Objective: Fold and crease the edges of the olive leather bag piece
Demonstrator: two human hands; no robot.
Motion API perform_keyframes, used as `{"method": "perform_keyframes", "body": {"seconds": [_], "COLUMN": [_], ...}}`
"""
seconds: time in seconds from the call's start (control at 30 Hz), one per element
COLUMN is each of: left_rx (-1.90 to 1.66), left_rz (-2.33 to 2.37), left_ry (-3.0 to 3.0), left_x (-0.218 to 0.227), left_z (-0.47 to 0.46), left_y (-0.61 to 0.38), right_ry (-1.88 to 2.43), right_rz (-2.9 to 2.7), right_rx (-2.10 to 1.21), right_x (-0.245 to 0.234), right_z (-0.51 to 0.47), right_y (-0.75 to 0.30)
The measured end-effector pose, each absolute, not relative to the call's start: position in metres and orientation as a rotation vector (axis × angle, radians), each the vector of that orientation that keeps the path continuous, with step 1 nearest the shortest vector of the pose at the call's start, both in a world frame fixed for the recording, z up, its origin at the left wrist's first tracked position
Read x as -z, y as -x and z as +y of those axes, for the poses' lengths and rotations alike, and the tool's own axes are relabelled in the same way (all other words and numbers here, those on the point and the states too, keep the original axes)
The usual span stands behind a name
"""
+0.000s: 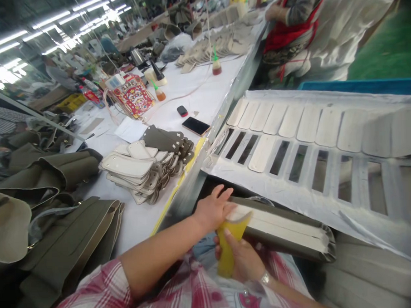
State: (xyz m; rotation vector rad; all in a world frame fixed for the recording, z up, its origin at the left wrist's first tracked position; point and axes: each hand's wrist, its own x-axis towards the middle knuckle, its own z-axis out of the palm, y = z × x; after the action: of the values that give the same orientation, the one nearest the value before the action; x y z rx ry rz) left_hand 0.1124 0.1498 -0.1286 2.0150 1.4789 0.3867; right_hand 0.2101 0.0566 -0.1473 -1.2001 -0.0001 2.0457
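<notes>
A worker in a red-and-white plaid shirt (198, 290) sits or stands, the frame does not settle which, with a dark green bag (287, 246) lying across the front of the body, a white panel (280, 226) running along its upper side. The right hand (246, 257) grips a yellow sheet (226, 257), thumb pressed flat on its face, and the sheet's upper end overlaps the panel's left end in this view. The left hand (213, 211) is loosely open at that same end, fingers spread; whether it also pinches the sheet cannot be told. A silver-coloured band (265, 278) circles the right wrist.

To the left, a pile of pale and dark pieces (133, 165) sits by the yellow-taped edge of a white tabletop (203, 97), a phone (195, 126) lying just beyond, near that edge. Farther in are a small black-and-red object (182, 111), a red printed box (135, 97) and two bottles (216, 66) with green nozzles. More dark green bags (64, 242) crowd the tabletop's left side.

To the right, a slotted white rack (278, 187) carries a row of pale pieces (304, 122) along its far half. Behind it, a co-worker in a red apron (290, 34) stands or sits at the tabletop's far right edge.
</notes>
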Motion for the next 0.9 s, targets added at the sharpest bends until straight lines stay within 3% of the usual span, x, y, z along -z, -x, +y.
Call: {"method": "perform_keyframes", "body": {"seconds": [0.13, 0.27, 0.67, 0.9], "left_rx": [-0.165, -0.196, -0.857, -0.926], "left_rz": [1.433, 1.513, 1.065, 0.904], "left_ry": [-2.317, -2.349, -0.806, -0.903], "left_x": [0.122, 0.124, 0.155, 0.166], "left_z": [0.158, 0.159, 0.133, 0.108], "left_y": [-0.124, -0.138, -0.068, -0.085], "right_ry": [1.198, 1.258, 1.153, 1.287], "right_rz": [-0.042, -0.074, -0.052, -0.262], "right_rx": [-2.075, -1.995, -1.824, -1.695], "right_x": [0.139, 0.133, 0.115, 0.111], "right_z": [0.061, 0.063, 0.028, 0.018], "right_y": [-0.219, -0.224, -0.287, -0.29]}}
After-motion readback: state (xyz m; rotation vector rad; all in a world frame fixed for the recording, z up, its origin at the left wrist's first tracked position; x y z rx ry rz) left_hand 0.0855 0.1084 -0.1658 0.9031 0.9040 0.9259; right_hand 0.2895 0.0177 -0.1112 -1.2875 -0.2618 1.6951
